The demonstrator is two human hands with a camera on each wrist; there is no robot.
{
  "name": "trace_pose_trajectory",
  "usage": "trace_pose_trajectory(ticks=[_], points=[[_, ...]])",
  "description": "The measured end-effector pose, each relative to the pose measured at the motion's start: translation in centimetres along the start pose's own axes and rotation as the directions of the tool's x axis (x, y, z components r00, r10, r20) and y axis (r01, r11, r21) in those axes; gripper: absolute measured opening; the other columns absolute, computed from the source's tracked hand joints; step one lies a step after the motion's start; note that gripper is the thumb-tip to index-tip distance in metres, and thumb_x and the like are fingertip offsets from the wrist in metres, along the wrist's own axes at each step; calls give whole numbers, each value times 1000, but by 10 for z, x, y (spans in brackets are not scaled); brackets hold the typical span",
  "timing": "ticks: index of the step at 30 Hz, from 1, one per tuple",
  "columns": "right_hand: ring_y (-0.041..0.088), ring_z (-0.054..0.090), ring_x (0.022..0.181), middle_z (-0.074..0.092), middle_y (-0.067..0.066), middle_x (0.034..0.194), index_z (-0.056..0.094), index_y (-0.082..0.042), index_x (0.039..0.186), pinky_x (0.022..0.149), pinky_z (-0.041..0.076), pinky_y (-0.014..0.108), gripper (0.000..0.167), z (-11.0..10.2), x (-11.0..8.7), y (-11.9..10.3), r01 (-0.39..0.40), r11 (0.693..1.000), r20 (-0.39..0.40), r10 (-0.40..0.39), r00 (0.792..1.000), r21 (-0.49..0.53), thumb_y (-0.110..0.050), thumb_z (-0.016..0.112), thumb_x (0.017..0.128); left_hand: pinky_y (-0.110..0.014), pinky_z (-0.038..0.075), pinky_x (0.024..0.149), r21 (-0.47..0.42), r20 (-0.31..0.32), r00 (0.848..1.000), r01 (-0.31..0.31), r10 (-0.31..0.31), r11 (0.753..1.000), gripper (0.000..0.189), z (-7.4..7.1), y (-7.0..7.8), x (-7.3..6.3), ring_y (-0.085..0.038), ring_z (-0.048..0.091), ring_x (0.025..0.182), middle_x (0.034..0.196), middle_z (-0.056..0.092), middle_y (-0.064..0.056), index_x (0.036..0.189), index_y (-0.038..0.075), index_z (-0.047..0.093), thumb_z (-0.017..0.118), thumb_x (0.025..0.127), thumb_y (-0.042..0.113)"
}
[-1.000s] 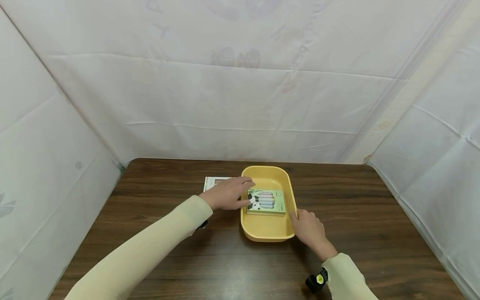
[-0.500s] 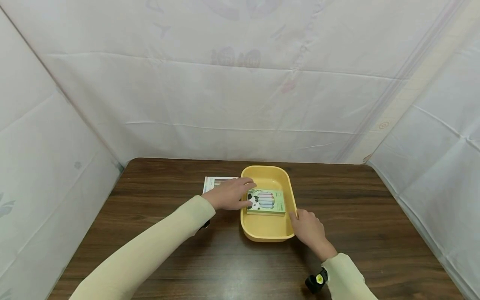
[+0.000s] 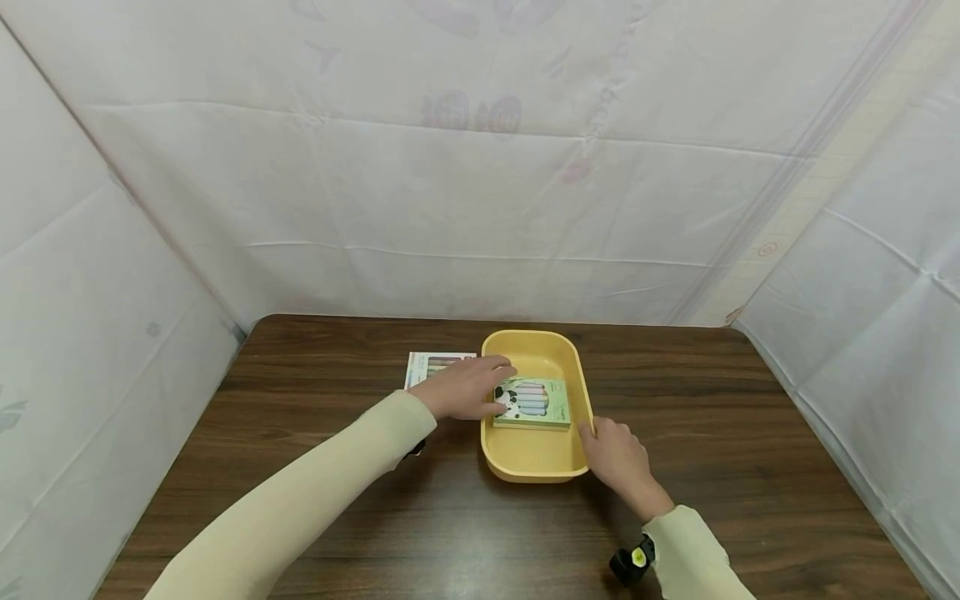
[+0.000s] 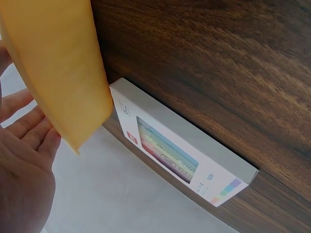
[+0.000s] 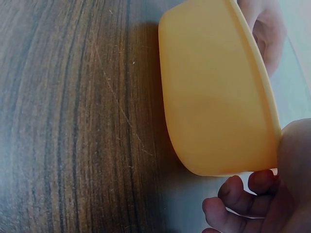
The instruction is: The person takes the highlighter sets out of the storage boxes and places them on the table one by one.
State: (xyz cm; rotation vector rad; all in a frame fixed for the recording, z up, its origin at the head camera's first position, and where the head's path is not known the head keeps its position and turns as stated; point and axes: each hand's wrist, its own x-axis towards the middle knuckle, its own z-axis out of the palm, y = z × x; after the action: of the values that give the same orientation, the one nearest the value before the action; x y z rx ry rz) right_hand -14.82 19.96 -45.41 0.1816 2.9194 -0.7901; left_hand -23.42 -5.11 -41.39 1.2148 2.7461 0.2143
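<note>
A yellow plastic bin (image 3: 536,457) stands on the table, and a green box (image 3: 551,406) with a panda and pastel sticks pictured on it lies inside. My right hand (image 3: 618,458) grips the bin's right rim, thumb inside and fingers outside. Over the left rim reaches my left hand (image 3: 468,389), its thumb and fingers at the left end of the green box; whether they touch it I cannot tell. Beside the bin's left wall lies a white box (image 4: 165,141) with a window showing pastel-coloured pens, partly hidden by the left hand in the head view.
The dark wood-grain table (image 3: 735,417) carries everything. Its far edge meets a white sheet (image 3: 480,208), and more white sheeting hangs at both sides. A black wrist camera (image 3: 632,562) sits on the right wrist.
My left hand has crept slightly right, its fingers further over the bin and green box. More of the white box shows behind it. The right hand and bin have stayed put.
</note>
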Motion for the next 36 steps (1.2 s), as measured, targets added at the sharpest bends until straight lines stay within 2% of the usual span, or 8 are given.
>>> trace_pose_trajectory(ticks=[9, 23, 30, 36], points=[[16, 47, 50, 52, 3, 59, 57, -11, 74, 45, 34, 29, 36, 0, 0, 0, -5, 1000, 2, 5, 1000, 10, -29, 40, 101, -38, 39, 112, -5, 39, 999, 23, -22, 1000, 65, 3, 1, 6, -19, 44, 136, 147, 46, -3, 146, 14, 42, 64, 91, 42], [16, 48, 50, 52, 3, 59, 59, -10, 77, 44, 34, 29, 36, 0, 0, 0, -6, 1000, 8, 6, 1000, 15, -29, 40, 101, -37, 39, 112, -15, 71, 997, 21, -20, 1000, 68, 5, 6, 16, -20, 47, 133, 145, 47, -6, 145, 11, 43, 67, 89, 41], [17, 48, 50, 52, 3, 59, 58, -10, 77, 45, 34, 29, 36, -1, 0, 0, -9, 1000, 11, 9, 1000, 19, -29, 40, 101, -36, 38, 112, 21, 96, 995, 32, -34, 999, 69, 9, 7, 22, -19, 46, 133, 146, 47, -6, 146, 13, 41, 65, 89, 45], [17, 48, 50, 52, 3, 60, 59, -10, 76, 45, 34, 29, 37, -1, 0, 0, -7, 1000, 10, 7, 1000, 17, -29, 39, 101, -36, 40, 111, 33, 116, 993, 35, -38, 999, 71, 8, 10, 24, -20, 48, 132, 145, 47, -7, 146, 12, 41, 66, 89, 46]])
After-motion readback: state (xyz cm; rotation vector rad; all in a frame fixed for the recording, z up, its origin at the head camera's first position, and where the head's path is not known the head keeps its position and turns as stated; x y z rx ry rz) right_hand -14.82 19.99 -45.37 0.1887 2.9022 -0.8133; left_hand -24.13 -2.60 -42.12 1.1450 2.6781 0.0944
